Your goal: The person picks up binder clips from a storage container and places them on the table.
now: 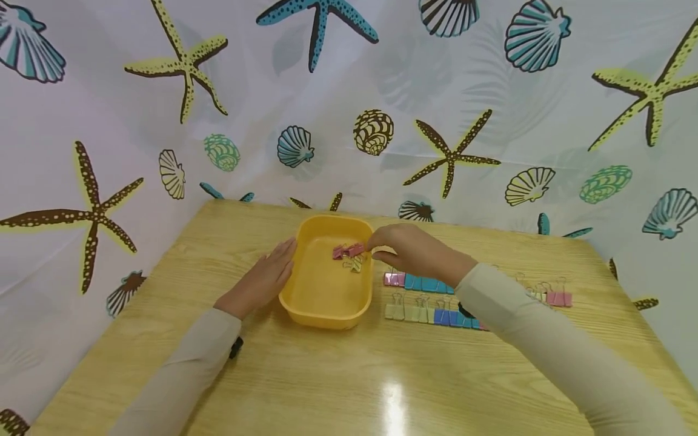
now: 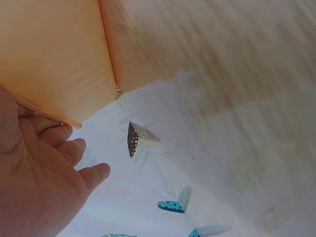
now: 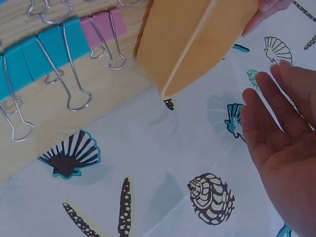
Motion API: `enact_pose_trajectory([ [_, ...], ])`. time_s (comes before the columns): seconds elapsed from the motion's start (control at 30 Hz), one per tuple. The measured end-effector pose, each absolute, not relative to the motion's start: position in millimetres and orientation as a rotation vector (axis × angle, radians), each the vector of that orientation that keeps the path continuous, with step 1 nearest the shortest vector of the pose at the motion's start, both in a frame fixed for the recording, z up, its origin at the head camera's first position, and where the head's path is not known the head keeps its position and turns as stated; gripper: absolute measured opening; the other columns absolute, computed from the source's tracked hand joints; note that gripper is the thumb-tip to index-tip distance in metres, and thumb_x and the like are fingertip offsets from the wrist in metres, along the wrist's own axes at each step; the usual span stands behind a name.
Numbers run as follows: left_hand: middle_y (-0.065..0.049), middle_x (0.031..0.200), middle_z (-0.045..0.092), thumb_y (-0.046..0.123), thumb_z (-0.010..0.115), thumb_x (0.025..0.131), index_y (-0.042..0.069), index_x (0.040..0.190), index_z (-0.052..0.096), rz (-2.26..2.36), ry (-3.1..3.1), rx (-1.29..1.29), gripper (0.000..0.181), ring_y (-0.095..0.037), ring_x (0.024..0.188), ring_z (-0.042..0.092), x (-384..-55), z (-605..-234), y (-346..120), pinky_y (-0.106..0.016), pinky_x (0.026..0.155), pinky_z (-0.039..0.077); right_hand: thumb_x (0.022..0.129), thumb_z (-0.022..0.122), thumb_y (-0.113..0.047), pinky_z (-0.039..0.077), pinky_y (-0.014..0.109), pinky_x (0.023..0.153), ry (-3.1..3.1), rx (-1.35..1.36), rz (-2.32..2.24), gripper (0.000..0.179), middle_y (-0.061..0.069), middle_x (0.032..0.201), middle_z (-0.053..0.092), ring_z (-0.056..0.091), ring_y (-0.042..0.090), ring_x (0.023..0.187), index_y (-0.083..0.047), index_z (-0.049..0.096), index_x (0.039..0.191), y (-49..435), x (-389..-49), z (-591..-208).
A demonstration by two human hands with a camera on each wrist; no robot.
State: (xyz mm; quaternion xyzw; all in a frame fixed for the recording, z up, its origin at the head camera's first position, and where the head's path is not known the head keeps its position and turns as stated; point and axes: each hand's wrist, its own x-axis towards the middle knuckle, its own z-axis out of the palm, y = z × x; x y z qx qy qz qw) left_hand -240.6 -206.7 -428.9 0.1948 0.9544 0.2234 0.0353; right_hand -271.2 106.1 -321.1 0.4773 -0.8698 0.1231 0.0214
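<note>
A yellow plastic basin (image 1: 327, 317) sits on the table, with pink binder clips (image 1: 339, 252) and a pale yellow binder clip (image 1: 356, 264) inside. My left hand (image 1: 263, 280) rests its fairly straight fingers against the basin's left side, also visible in the left wrist view. My right hand (image 1: 406, 247) is over the basin's right rim, its fingertips close to a pink clip (image 1: 355, 249). In the right wrist view, this hand's fingers are loosely extended and nothing shows in them; the thumb is out of that view.
Right of the basin, binder clips stand in two rows: a pink clip (image 1: 394, 278) and teal clips (image 1: 429, 284) behind, pale yellow clips (image 1: 418, 313) and blue clips (image 1: 446, 317) in front. My right forearm covers part of them. A printed cloth (image 1: 338, 97) hangs behind the table.
</note>
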Motion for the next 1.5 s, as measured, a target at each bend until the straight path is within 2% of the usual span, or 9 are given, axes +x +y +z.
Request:
enact_pose_trajectory([
  [0.23, -0.009, 0.161, 0.007, 0.034, 0.021, 0.107, 0.007, 0.155, 0.007, 0.641, 2.952, 0.584, 0.057, -0.03, 0.147, 0.011, -242.2, -427.0, -206.9, -0.057, 0.115, 0.013, 0.087, 0.068, 0.0, 0.051, 0.035, 0.092, -2.729, 1.545, 0.08, 0.021, 0.003, 0.106, 0.071, 0.065, 0.021, 0.101, -0.01, 0.075, 0.104, 70.6, -292.6, -322.6],
  [0.4, -0.011, 0.161, 0.007, 0.031, 0.023, 0.107, 0.005, 0.154, 0.007, 0.667, 2.942, 0.594, 0.056, -0.032, 0.147, 0.011, -241.6, -426.0, -205.7, -0.059, 0.114, 0.012, 0.089, 0.066, -0.002, 0.052, 0.035, 0.09, -2.759, 1.522, -0.124, 0.019, 0.005, 0.107, 0.071, 0.065, 0.023, 0.1, -0.011, 0.075, 0.103, 54.9, -297.6, -326.3],
  [0.5, -0.011, 0.161, 0.007, 0.029, 0.025, 0.107, 0.004, 0.154, 0.007, 0.681, 2.939, 0.596, 0.056, -0.032, 0.147, 0.01, -241.8, -426.3, -204.5, -0.059, 0.114, 0.011, 0.089, 0.067, -0.003, 0.053, 0.034, 0.088, -2.762, 1.525, -0.203, 0.017, 0.005, 0.103, 0.071, 0.066, 0.023, 0.096, -0.011, 0.076, 0.102, 50.4, -298.2, -328.2],
  [0.63, -0.011, 0.161, 0.008, 0.028, 0.026, 0.107, 0.004, 0.154, 0.008, 0.676, 2.947, 0.593, 0.055, -0.032, 0.147, 0.01, -242.4, -427.0, -204.6, -0.059, 0.114, 0.011, 0.088, 0.068, -0.004, 0.055, 0.034, 0.079, -2.768, 1.532, -0.272, 0.011, 0.003, 0.094, 0.071, 0.066, 0.021, 0.086, -0.012, 0.075, 0.093, 46.5, -302.3, -333.6],
  [0.73, -0.011, 0.161, 0.008, 0.027, 0.027, 0.107, 0.004, 0.154, 0.009, 0.682, 2.947, 0.593, 0.055, -0.031, 0.147, 0.01, -242.6, -427.0, -205.1, -0.059, 0.114, 0.011, 0.088, 0.067, -0.003, 0.054, 0.035, 0.079, -2.813, 1.526, -0.32, 0.012, 0.002, 0.092, 0.071, 0.065, 0.021, 0.086, -0.012, 0.074, 0.09, 43.6, -306.8, -338.9],
  [1.0, -0.012, 0.16, 0.009, 0.024, 0.03, 0.107, 0.004, 0.154, 0.01, 0.705, 2.946, 0.59, 0.055, -0.033, 0.146, 0.012, -242.1, -426.6, -203.5, -0.059, 0.114, 0.011, 0.091, 0.061, 0.002, 0.048, 0.038, 0.097, -3.077, 1.472, -0.317, 0.032, 0.003, 0.115, 0.068, 0.06, 0.024, 0.109, -0.015, 0.072, 0.115, 34.5, -314.7, -350.9],
  [1.2, -0.012, 0.16, 0.01, 0.025, 0.029, 0.107, 0.003, 0.154, 0.011, 0.698, 2.951, 0.604, 0.055, -0.035, 0.146, 0.012, -242.8, -427.5, -203.5, -0.06, 0.114, 0.012, 0.093, 0.06, -0.005, 0.045, 0.038, 0.101, -3.176, 1.42, -0.357, 0.031, 0.002, 0.123, 0.065, 0.057, 0.023, 0.117, -0.016, 0.069, 0.121, 30.8, -316.0, -356.0],
  [1.4, -0.011, 0.161, 0.01, 0.025, 0.029, 0.107, 0.003, 0.154, 0.011, 0.695, 2.95, 0.606, 0.054, -0.033, 0.146, 0.013, -242.1, -427.0, -204.2, -0.059, 0.114, 0.013, 0.092, 0.065, -0.009, 0.047, 0.038, 0.098, -3.16, 1.441, -0.356, 0.025, 0.005, 0.116, 0.067, 0.06, 0.024, 0.109, -0.012, 0.071, 0.116, 31.7, -315.6, -361.6],
  [1.5, -0.011, 0.161, 0.01, 0.024, 0.029, 0.107, 0.003, 0.154, 0.011, 0.689, 2.952, 0.609, 0.054, -0.033, 0.146, 0.013, -241.9, -426.9, -204.7, -0.059, 0.114, 0.013, 0.089, 0.069, -0.011, 0.05, 0.035, 0.091, -3.129, 1.451, -0.322, 0.018, 0.006, 0.105, 0.07, 0.062, 0.023, 0.096, -0.008, 0.073, 0.106, 32.3, -316.4, -365.9],
])
